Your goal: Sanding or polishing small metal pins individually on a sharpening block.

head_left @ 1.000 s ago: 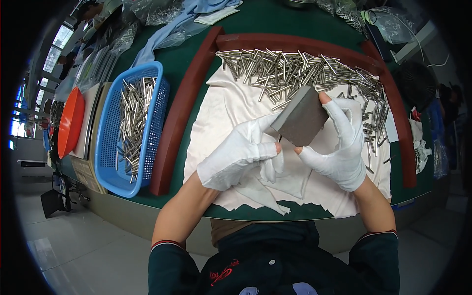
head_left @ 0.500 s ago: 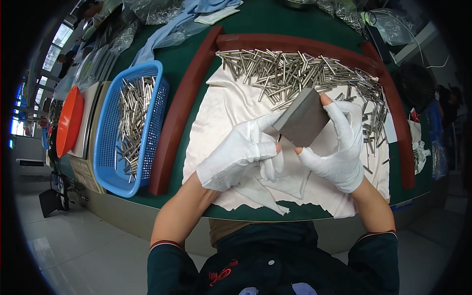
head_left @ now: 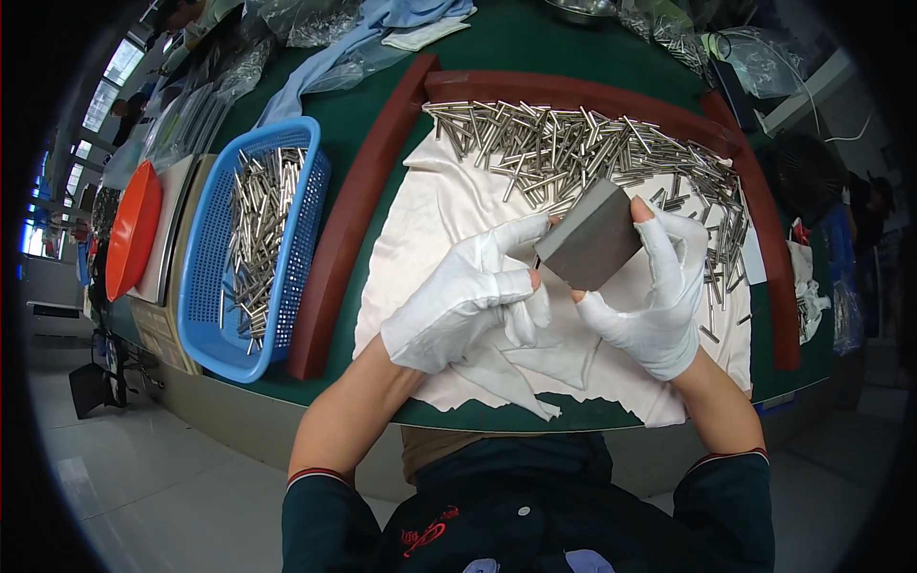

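A dark grey rectangular block [head_left: 594, 244], like a sanding block, is tilted in front of me above the pale cloth. My right hand [head_left: 650, 296], in a white glove with bare fingertips, grips it by the right side between thumb and fingers. My left hand [head_left: 468, 296], gloved alike, is closed at the block's left edge. Beside its thumb a thin dark tip shows; the rest of what it pinches is hidden. Many thin metal pins [head_left: 564, 148] lie heaped on the pale cloth [head_left: 401, 258] beyond my hands. White fabric [head_left: 511, 377] lies below my left hand.
Dark red bars [head_left: 339, 239] frame the cloth on the left, far and right sides. A blue plastic basket [head_left: 205, 325] of metal pins stands at the left, with an orange-red tray [head_left: 134, 229] farther left. Blue cloth and clear plastic bags lie on the green table [head_left: 506, 43].
The block has shifted slightly down and its tilt has changed a little in my right hand. My left hand stays closed beside it, almost unmoved.
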### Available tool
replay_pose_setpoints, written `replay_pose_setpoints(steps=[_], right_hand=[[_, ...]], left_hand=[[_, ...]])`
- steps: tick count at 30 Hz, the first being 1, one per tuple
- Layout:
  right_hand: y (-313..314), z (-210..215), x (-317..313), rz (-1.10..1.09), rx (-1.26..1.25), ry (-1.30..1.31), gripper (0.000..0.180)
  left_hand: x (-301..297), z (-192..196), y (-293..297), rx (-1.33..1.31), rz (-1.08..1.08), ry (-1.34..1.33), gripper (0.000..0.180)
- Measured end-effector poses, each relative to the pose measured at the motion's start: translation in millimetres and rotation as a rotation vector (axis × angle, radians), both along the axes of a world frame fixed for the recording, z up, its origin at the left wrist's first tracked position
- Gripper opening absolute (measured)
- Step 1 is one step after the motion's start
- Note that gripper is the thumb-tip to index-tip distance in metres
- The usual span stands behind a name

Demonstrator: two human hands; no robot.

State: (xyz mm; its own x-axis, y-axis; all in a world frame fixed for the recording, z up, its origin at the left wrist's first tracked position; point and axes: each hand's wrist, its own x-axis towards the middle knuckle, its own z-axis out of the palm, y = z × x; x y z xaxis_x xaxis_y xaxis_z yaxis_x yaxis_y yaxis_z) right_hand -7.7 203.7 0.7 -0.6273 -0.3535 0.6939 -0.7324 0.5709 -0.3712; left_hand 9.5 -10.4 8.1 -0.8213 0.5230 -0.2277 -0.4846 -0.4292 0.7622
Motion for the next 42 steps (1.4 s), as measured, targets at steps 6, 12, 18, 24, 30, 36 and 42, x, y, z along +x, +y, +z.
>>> replay_pose_setpoints(steps=[6,12,18,24,30,36,42], right_hand=[[2,0,-4,0.017,0.042,0.146,0.088],[-5,7,-2,0.045,0.047,0.146,0.095],[-3,4,-2,0.030,-0.001,-0.008,0.091],[-1,1,-8,0.057,-0.094,-0.122,0.085],[-1,1,-2,0.042,-0.041,-0.176,0.086],[-10,7,-7,0.012,-0.024,0.005,0.089],[-6,5,-6,0.020,-0.035,-0.055,0.089]], left_hand=[[0,4,2,-0.010,0.012,0.021,0.061],[1,-1,12,-0.170,0.002,0.043,0.059],[-1,6,7,0.057,-0.025,-0.019,0.059],[0,4,7,0.137,-0.057,-0.058,0.062],[-3,-7,-2,0.179,-0.043,-0.068,0.060],[-3,-2,6,0.075,-0.025,-0.036,0.057],[1,5,17,0.101,0.048,-0.150,0.062]])
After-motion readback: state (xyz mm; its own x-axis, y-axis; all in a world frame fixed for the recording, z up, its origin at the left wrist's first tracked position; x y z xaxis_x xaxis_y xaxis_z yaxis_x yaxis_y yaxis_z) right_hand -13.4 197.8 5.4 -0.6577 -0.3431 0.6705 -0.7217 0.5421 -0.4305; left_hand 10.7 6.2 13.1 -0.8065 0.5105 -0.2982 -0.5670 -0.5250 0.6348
